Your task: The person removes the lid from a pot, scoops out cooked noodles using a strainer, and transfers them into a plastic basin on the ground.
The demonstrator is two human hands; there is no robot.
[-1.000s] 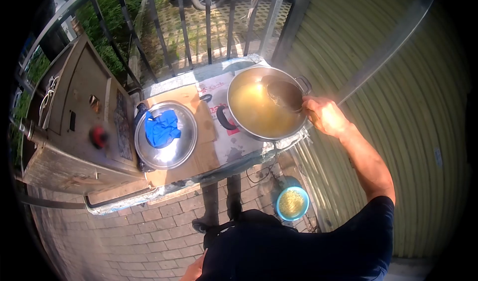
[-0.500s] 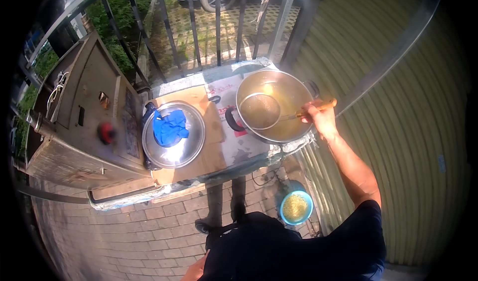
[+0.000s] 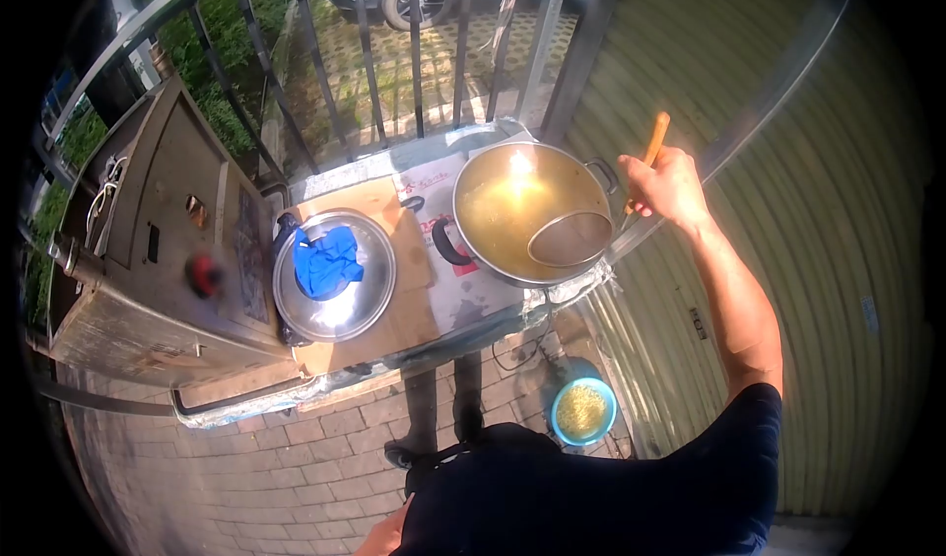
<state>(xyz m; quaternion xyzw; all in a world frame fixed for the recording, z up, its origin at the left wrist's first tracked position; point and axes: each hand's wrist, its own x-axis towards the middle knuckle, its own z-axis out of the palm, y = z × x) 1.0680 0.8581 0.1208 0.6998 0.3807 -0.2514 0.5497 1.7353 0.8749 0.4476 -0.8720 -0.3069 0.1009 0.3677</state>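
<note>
My right hand [image 3: 670, 183] is closed round the wooden handle of a wire-mesh strainer [image 3: 570, 239]. The handle's end points up past my fist. The strainer's round mesh head is tilted at the right side of a large metal pot [image 3: 468, 183], over or partly in the yellowish liquid [image 3: 503, 216]; how deep it sits I cannot tell. Low at the picture's bottom edge, a bit of skin of my left arm or hand [image 3: 386, 534] shows beside my dark shirt, its fingers hidden.
Left of the pot lies a round metal lid [image 3: 379, 300] with a blue cloth [image 3: 327, 262] on it, on cardboard [image 3: 419, 314]. A worn metal cabinet [image 3: 172, 280] stands further left. Railings [image 3: 414, 73] rise behind. A blue bowl [image 3: 613, 413] of yellowish bits sits on the brick ground.
My right hand has moved up and to the right with the strainer. The mesh head has shifted from the pot's left-middle to its right side, and the handle now stands steeper.
</note>
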